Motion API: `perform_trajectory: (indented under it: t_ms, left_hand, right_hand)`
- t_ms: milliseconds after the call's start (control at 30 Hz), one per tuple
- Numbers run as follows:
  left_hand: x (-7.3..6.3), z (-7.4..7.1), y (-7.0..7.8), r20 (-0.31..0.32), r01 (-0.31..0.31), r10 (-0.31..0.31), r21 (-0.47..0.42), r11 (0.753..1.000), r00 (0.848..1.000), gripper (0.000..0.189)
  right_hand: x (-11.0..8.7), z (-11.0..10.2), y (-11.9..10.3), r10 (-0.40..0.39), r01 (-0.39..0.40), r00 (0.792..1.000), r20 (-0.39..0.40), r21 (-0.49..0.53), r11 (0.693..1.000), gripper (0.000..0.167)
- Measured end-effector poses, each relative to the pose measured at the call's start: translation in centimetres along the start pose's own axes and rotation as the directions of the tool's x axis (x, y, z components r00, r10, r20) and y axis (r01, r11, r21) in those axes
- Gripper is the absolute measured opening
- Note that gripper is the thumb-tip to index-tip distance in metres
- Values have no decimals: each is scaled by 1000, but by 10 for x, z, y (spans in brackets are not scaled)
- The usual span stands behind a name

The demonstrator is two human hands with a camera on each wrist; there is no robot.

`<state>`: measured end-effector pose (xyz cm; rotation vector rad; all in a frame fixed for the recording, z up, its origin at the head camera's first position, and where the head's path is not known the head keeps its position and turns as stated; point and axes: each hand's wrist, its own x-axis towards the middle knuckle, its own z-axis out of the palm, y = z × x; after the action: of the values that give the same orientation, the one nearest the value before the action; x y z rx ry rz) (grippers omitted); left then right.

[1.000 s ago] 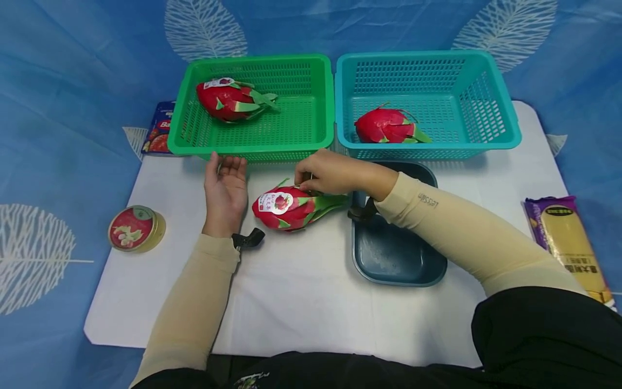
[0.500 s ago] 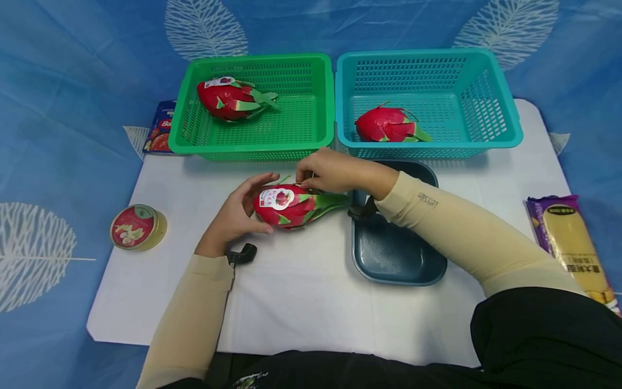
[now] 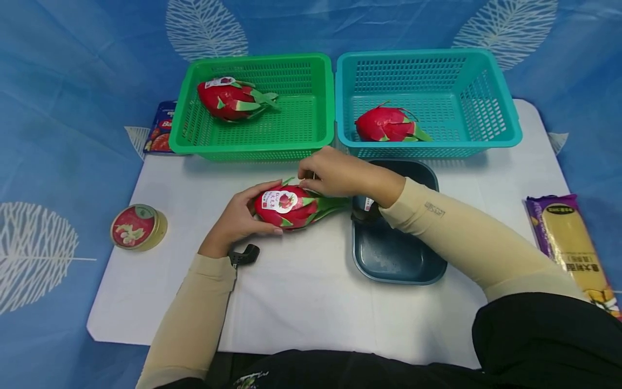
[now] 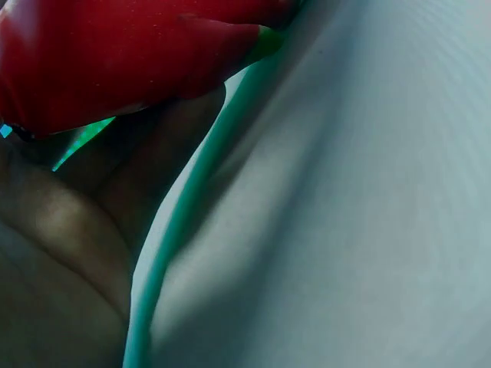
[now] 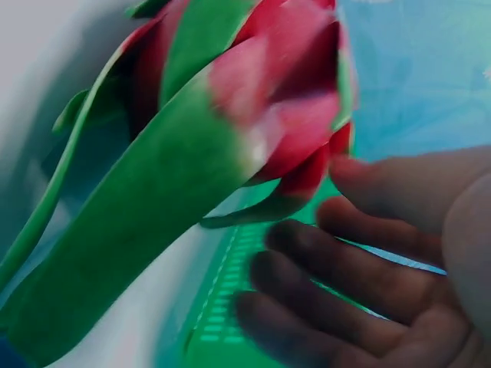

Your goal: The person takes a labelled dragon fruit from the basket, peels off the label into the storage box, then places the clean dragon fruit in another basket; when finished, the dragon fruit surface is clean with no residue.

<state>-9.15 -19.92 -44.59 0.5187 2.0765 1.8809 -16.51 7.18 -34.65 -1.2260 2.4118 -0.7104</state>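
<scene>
A red dragon fruit (image 3: 291, 219) with long green scales and a white label lies on the white tabletop, its tip end to the left. Around that end curls my left hand (image 3: 238, 219), with the thumb along the near side and the fingers behind. In the left wrist view the fingers reach under the red skin (image 4: 138, 54). My right hand (image 3: 330, 173) is at the fruit's upper right side, thumb and forefinger pinching at its scales. The right wrist view has the thumb (image 5: 383, 180) right at a scale's edge, while the other fingers spread below.
Behind stand a green basket (image 3: 252, 147) and a turquoise basket (image 3: 437, 145), each with a dragon fruit inside. A dark blue tub (image 3: 398, 254) sits under the right forearm. A round tin (image 3: 133, 227) is at left, a pasta packet (image 3: 568, 237) at right, a blue packet (image 3: 160, 129) behind left.
My left hand has come from beside the green basket down and right, turned, and closed round the fruit's left end. The right hand has stayed almost still, shifting slightly right.
</scene>
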Motion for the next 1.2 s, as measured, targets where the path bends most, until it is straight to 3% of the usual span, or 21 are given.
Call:
perform_trajectory:
  t_ms: [167, 567, 967, 1200]
  left_hand:
    - [0, 0, -1, 8, -20, 20, -1, 1000, 1000, 98]
    - [1, -1, -1, 15, -10, 9, 16, 1000, 1000, 98]
    - [0, 0, -1, 10, 1, -1, 11, 1000, 1000, 98]
    - [1, 0, 0, 7, 11, -11, 20, 1000, 1000, 97]
  right_hand:
    - [-6, -2, -12, -26, 30, 992, -126, 32, 999, 15]
    - [-4, 13, -30, 47, -43, 994, -96, 48, 998, 17]
    - [-2, 17, -35, 23, -12, 990, -137, 83, 996, 8]
    - [-5, 20, -41, -25, 39, 977, -213, 63, 997, 10]
